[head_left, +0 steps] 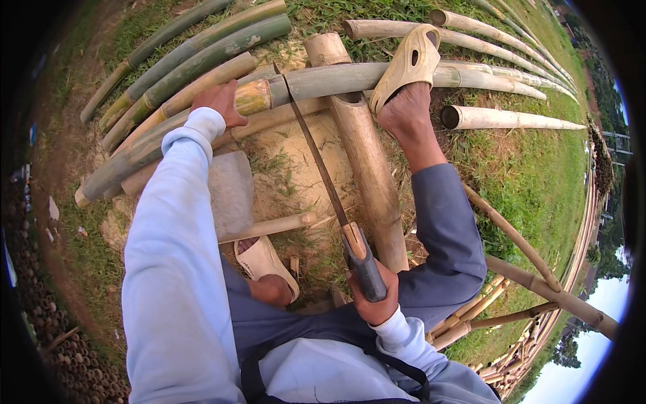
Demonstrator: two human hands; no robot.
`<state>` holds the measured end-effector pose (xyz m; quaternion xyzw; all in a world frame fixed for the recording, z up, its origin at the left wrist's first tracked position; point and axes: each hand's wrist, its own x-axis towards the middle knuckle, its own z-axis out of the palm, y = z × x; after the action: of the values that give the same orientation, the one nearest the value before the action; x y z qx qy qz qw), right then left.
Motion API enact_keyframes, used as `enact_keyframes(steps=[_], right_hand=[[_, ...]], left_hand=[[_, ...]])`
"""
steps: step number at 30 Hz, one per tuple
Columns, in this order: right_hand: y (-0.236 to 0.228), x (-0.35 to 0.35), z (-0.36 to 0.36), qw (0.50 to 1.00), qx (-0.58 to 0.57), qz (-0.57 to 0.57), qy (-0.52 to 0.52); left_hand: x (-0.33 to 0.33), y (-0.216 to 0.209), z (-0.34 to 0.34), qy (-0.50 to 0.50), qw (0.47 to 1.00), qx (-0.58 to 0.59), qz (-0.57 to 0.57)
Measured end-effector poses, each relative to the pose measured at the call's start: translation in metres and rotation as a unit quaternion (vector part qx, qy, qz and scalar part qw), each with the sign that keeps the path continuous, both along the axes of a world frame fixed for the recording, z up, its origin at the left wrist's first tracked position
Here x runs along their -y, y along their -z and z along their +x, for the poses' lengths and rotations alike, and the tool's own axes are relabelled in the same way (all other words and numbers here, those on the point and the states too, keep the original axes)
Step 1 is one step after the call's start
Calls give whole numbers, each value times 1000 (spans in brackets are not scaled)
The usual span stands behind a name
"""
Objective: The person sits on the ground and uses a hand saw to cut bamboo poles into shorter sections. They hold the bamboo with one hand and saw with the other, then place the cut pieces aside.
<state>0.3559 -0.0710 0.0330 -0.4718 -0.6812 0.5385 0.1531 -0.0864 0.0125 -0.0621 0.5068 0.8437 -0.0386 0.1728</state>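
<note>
My right hand is wrapped round the dark handle of a handsaw. The saw's long, narrow blade points away from me, and its far end is at a green-grey bamboo pole lying crosswise. I cannot tell how deep the blade sits in it. On the left, my left hand grips this pole near a yellowish-brown patch. My right foot, in a beige sandal, rests on the pole to the right of the blade. Beneath, a thick tan bamboo piece props the pole up.
Several green bamboo poles lie at the far left, and pale ones at the far right. A greyish block and a thin bamboo length are near my left foot's sandal. A bamboo frame stands at the right.
</note>
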Motion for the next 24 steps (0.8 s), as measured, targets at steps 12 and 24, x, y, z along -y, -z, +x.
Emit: enact_keyframes(steps=[12, 24], right_hand=[[-9, 11, 4, 1000, 0, 10, 3], [18, -6, -24, 999, -31, 18, 10]], left_hand=[[1, -1, -2, 0, 1000, 9, -18], [1, 4, -7, -4, 1000, 6, -9]])
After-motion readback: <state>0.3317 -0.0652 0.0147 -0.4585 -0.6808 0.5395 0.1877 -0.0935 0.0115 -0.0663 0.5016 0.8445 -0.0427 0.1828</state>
